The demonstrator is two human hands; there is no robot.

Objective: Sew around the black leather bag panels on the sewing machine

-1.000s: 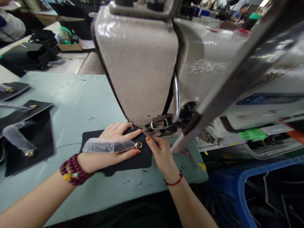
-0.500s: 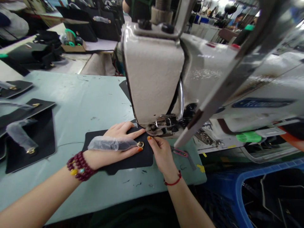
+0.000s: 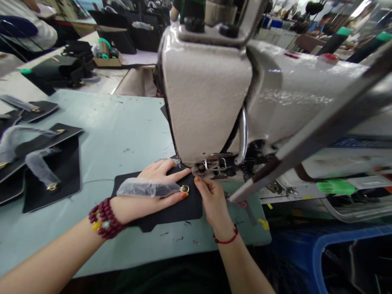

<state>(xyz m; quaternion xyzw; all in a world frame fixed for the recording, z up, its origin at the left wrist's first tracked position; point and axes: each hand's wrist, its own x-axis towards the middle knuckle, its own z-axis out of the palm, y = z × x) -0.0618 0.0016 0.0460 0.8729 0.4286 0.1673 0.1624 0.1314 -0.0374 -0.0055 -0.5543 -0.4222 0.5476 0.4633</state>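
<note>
A black leather-look panel [image 3: 159,212] lies on a pale green work table [image 3: 122,130], its upper edge tucked under the presser foot [image 3: 214,167] of an off-white industrial sewing machine [image 3: 205,90]. The needle area is mostly hidden by the machine head and the fingers.

The left hand [image 3: 150,183], wearing a dark red bead bracelet [image 3: 105,218], rests open and flat on the panel, not clenched. A strap wrapped in clear plastic [image 3: 148,188] crosses the hand between thumb and fingers and ends in a gold D-ring [image 3: 184,189]. The right hand [image 3: 212,202], with a red cord bracelet [image 3: 226,239], pinches the panel's edge between thumb and forefinger, just beside the ring.

Further left on the table lie more black panels [image 3: 52,171] with plastic-wrapped straps and gold rings. A blue plastic crate [image 3: 318,261] at lower right holds dark strips, which are cut off and hard to make out. On a far table, a cardboard box [image 3: 107,61] holds spools of thread. A blue badge [image 3: 361,141] on the machine arm carries lettering too blurred and cut off to read.
</note>
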